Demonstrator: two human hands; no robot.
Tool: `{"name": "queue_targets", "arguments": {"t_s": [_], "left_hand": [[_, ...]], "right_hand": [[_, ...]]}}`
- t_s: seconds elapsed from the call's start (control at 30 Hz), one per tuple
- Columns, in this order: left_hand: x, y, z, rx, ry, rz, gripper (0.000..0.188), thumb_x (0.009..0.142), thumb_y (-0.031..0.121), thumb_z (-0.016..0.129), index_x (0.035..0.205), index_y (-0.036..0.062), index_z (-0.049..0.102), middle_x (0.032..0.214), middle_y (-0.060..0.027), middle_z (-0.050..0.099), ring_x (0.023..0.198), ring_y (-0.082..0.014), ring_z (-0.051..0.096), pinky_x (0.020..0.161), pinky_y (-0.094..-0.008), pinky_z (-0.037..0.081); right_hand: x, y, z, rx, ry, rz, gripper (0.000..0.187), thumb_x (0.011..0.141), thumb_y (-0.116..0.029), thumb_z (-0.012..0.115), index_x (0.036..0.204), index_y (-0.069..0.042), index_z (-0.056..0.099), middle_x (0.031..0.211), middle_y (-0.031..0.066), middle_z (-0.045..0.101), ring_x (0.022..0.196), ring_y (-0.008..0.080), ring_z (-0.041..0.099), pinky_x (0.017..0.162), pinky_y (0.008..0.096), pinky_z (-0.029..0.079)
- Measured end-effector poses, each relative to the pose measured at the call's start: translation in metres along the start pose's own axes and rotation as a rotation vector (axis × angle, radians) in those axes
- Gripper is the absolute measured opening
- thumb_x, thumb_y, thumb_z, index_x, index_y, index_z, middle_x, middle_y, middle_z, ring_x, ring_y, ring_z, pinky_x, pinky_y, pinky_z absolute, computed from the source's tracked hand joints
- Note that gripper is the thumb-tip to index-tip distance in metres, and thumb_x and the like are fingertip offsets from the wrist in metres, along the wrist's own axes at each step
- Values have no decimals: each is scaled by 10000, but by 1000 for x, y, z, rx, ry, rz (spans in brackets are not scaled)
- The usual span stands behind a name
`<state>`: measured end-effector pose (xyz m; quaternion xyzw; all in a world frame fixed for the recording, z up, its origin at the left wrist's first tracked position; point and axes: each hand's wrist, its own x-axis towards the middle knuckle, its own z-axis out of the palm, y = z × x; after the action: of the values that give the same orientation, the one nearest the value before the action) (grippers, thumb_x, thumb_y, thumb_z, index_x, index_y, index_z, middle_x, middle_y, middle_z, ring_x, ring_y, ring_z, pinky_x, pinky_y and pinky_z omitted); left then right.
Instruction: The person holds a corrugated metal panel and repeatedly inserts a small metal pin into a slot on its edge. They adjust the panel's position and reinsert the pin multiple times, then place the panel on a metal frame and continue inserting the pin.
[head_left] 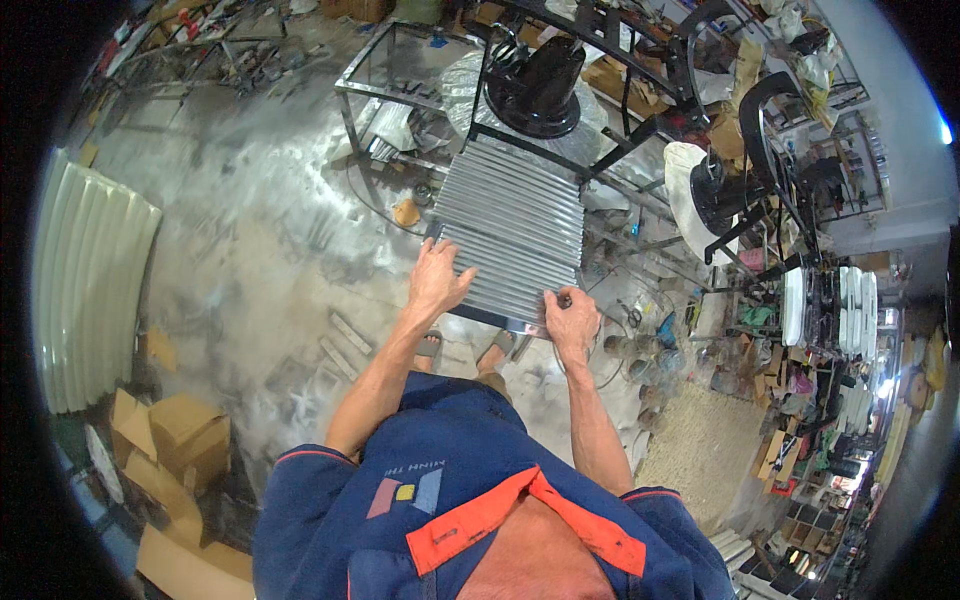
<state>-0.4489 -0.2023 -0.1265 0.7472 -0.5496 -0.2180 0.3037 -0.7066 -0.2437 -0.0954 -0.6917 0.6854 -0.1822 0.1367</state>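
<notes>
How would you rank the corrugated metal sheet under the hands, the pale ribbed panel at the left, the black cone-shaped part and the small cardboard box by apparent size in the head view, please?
1. pale ribbed panel
2. corrugated metal sheet
3. black cone-shaped part
4. cardboard box
The last two look close; their differing distance from the camera leaves that order unsure.

A ribbed metal panel is pressed flat by the left hand at its near left edge, while its near right corner is gripped by the right hand.

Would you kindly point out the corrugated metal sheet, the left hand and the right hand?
corrugated metal sheet (515, 225), head view, middle of its ribbed face
left hand (437, 278), head view, back of the hand
right hand (572, 318), head view, knuckles
</notes>
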Motion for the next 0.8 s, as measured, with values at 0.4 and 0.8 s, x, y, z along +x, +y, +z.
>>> {"name": "queue_targets", "arguments": {"t_s": [0.4,0.8], "left_hand": [[-1,13,-8,-40,-23,-22,448,807,282,776,1097,-50,699,1239,-197,653,1297,-449,504,1082,-504,453],[2,8,-3,12,-26,-15,426,816,274,785,1098,-34,702,1254,-188,647,1310,-472,494,1056,-518,468]], "right_hand": [[0,3,1,-19,-18,44,280,840,-349,689,904,-81,740,916,99,737,993,330,652,901,467,467],[1,13,6,-22,35,-14,278,839,-339,697,907,-75,748,899,138,739,905,370,681,839,474,514]]}}
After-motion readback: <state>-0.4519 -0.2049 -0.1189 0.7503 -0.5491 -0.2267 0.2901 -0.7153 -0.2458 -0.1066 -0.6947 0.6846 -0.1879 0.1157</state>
